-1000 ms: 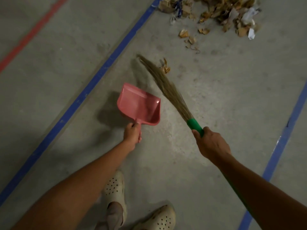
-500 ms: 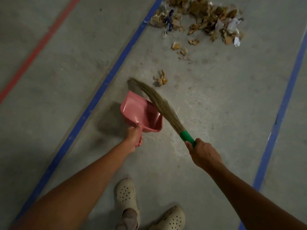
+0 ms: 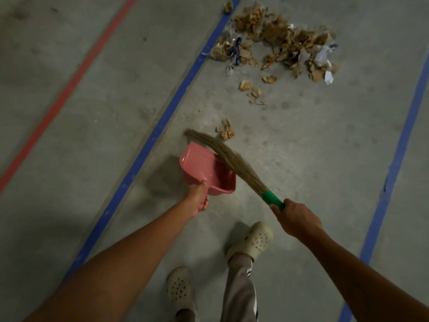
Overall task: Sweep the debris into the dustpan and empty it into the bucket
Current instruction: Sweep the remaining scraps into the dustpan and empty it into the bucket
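Much debris, dry leaves and paper, lies heaped on the floor well ahead: likely light, brittle, easily scattered. Right hand grips the soft-bristled broom at its green collar; left hand holds the stiff plastic dustpan by its handle.

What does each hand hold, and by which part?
Left hand grips the pink dustpan by its handle; right hand grips the broom by its green handle.
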### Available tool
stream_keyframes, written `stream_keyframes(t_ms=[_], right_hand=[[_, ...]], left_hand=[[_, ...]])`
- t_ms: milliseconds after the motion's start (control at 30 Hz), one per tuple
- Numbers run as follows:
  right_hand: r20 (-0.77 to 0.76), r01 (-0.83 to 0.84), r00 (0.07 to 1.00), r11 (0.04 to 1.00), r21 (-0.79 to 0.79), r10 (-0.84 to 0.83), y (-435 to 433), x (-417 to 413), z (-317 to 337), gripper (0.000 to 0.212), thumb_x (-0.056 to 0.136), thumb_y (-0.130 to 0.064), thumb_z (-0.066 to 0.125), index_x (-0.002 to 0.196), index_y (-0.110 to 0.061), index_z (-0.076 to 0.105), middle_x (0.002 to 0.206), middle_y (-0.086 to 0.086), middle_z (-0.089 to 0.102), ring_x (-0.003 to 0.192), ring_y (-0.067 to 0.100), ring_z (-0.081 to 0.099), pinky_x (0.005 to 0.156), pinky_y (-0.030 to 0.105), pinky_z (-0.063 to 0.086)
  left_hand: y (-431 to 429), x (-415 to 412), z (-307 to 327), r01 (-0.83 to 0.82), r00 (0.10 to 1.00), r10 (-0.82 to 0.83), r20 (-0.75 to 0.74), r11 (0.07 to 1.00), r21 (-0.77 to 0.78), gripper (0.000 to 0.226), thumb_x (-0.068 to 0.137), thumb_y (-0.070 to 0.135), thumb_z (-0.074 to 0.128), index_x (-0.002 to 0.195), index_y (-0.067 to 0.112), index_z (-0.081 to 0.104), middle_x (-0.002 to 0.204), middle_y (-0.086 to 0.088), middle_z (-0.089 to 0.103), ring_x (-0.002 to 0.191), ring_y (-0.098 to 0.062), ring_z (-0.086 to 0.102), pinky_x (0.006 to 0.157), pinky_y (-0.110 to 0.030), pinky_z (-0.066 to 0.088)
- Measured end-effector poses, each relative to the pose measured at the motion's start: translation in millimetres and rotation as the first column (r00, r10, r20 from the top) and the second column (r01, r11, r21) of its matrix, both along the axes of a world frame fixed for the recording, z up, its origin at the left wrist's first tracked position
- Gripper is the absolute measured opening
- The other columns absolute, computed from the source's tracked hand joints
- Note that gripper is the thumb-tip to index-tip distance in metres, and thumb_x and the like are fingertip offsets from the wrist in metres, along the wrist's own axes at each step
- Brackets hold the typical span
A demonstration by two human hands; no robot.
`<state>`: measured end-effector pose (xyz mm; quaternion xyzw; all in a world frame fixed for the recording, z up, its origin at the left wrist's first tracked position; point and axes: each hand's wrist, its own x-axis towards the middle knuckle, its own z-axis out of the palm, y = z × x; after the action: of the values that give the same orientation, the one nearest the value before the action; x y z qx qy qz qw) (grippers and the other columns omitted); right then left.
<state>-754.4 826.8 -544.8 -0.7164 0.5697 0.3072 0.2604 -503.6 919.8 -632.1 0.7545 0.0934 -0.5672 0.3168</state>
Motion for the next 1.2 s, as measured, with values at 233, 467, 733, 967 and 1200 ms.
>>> stream_keyframes(t_ms=[233,467,733,967,1200], right_hand=[[-0.018,-0.041,0.999,0.998,0.037,0.041,-100.3,1.8,-45.4,0.050,0.100,-0.059,0.036,0.113,-0.014,0.055,0.082,0.002,0.061,0.069,0.014,0.063,0.067,0.035,0.060],[0.026,-0.043,0.999,0.999,-0.003,0.043,-178.0,-5.1,-55.0,0.049,0.100,-0.059,0.033,0.110,-0.015,0.053,0.078,0.000,0.057,0.064,0.012,0.058,0.051,0.028,0.046],[0.056,-0.059,0.997,0.998,-0.033,0.061,-239.1,5.9,-72.4,0.045,0.100,-0.059,0.032,0.108,-0.018,0.049,0.078,-0.001,0.058,0.063,0.012,0.060,0.055,0.030,0.051],[-0.001,-0.005,1.000,0.998,-0.066,0.005,-268.2,30.9,-101.2,0.049,0.100,-0.060,0.030,0.112,-0.018,0.050,0.078,-0.002,0.056,0.064,0.012,0.058,0.054,0.031,0.050],[0.108,0.165,0.981,0.985,-0.051,-0.158,-267.6,66.4,-87.1,0.043,0.099,-0.061,0.032,0.104,-0.021,0.048,0.075,-0.001,0.059,0.060,0.013,0.059,0.049,0.029,0.048]], left_hand=[[-68.9,6.2,-24.6,0.058,0.996,-0.060,0.059,0.998,0.033,0.034,0.104,0.035,0.044,0.090,0.006,0.055,0.059,-0.007,0.046,0.038,-0.013,0.039,0.036,-0.016,0.032],[-148.3,-2.9,-28.6,0.034,0.994,-0.041,0.096,0.997,0.071,0.033,0.102,0.035,0.046,0.085,0.009,0.055,0.058,-0.006,0.046,0.036,-0.013,0.039,0.034,-0.015,0.030],[-228.8,16.7,-53.4,0.060,0.990,-0.052,0.135,0.997,-0.053,0.031,0.100,0.037,0.051,0.083,0.011,0.054,0.060,-0.007,0.048,0.040,-0.015,0.039,0.038,-0.019,0.030],[-257.0,56.4,-88.3,0.085,0.987,-0.080,0.138,0.996,-0.031,0.034,0.097,0.042,0.052,0.081,0.012,0.054,0.060,-0.006,0.049,0.041,-0.016,0.041,0.042,-0.022,0.031],[-268.1,90.0,-64.9,0.116,0.983,-0.109,0.151,0.993,-0.038,0.041,0.096,0.052,0.052,0.083,0.013,0.056,0.063,-0.005,0.052,0.039,-0.014,0.041,0.040,-0.022,0.030]])
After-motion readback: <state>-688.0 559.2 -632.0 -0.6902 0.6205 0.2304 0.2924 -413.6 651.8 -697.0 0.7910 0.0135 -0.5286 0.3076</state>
